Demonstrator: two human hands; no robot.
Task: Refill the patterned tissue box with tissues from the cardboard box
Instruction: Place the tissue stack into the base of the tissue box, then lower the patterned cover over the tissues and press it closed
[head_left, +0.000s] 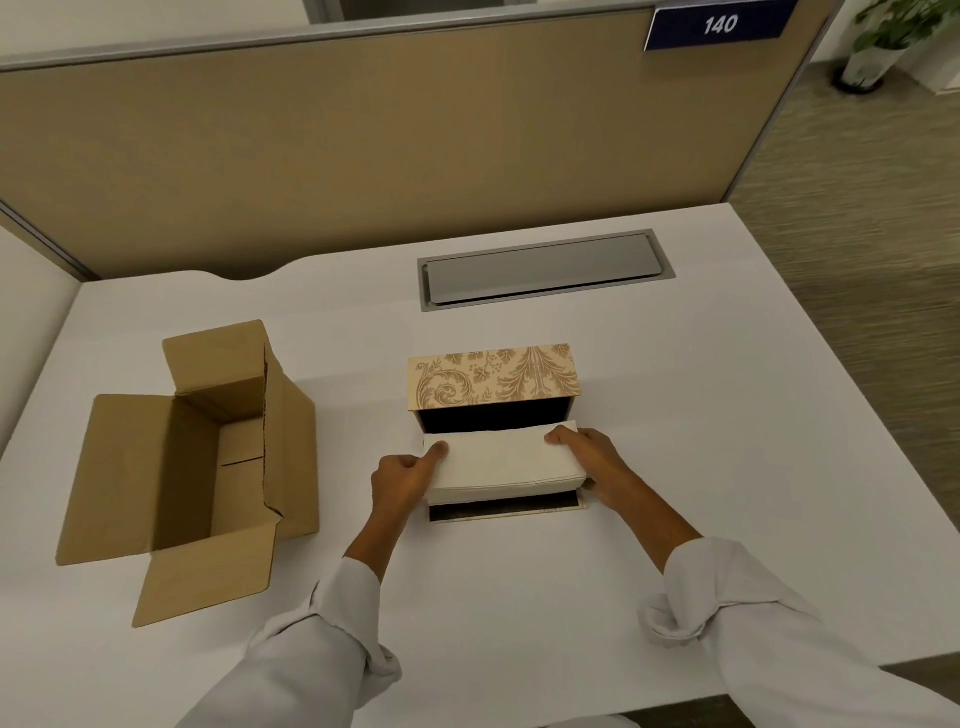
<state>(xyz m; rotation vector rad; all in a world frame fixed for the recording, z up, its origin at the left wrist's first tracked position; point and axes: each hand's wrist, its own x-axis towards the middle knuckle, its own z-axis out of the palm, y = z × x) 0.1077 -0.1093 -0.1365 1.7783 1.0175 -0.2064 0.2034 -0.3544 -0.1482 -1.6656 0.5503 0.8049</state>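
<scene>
The patterned tissue box (493, 379), beige with a brown leaf print, lies on the white desk with its dark opening facing me and its flap (506, 508) folded down flat in front. A white stack of tissues (501, 465) is held at that opening, its far edge at the mouth. My left hand (402, 480) grips the stack's left end, thumb on top. My right hand (592, 457) grips the right end. The cardboard box (208, 467) stands open at the left, and its visible inside holds nothing.
A grey cable hatch (543, 270) is set into the desk (727, 415) behind the tissue box. A tan partition wall (363, 145) runs along the back. The desk's right edge drops to carpet, with a potted plant (878, 47) at the far right.
</scene>
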